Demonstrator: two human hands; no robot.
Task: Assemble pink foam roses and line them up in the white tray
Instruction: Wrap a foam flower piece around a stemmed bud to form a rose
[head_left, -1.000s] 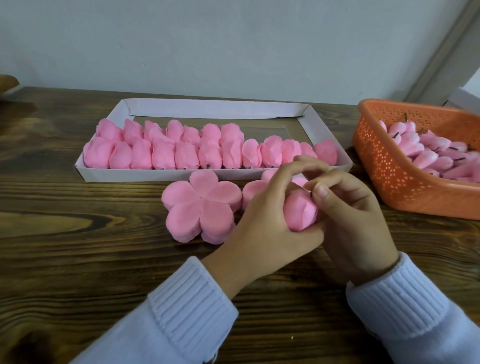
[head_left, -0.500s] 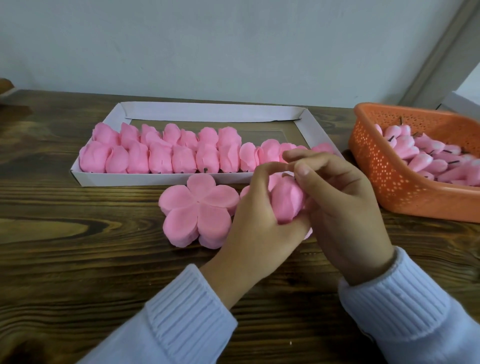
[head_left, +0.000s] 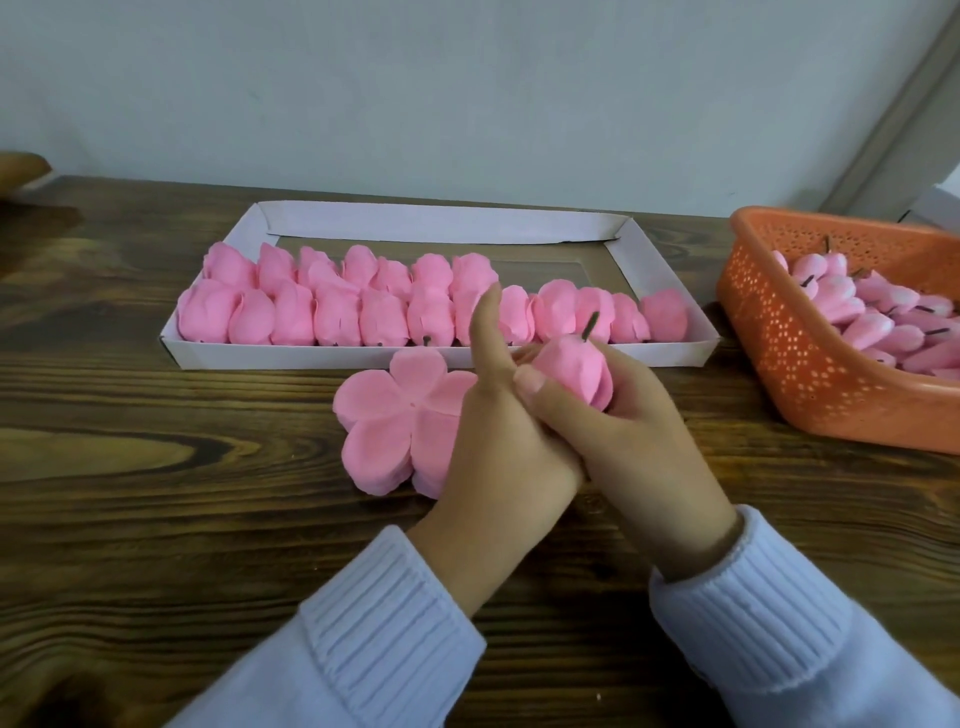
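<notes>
Turning the rose (head_left: 571, 371) stem-up, we are holding it in our right grip (head_left: 639, 436), our left grip (head_left: 498, 441) opening; the tray (head_left: 441, 356) at twelve o'clock is waiting.

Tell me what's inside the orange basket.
Pink foam buds with short dark stems, piled up. The orange basket's near wall hides the pile's bottom; the frame cuts off its right side.

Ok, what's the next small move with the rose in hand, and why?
Probably set the rose in the back row of the tray, just right of its last flower. The right hand grips it with petals closed and stem sticking up, so it looks finished. The front row already reaches the tray's right end, while the back row stops halfway.
</notes>
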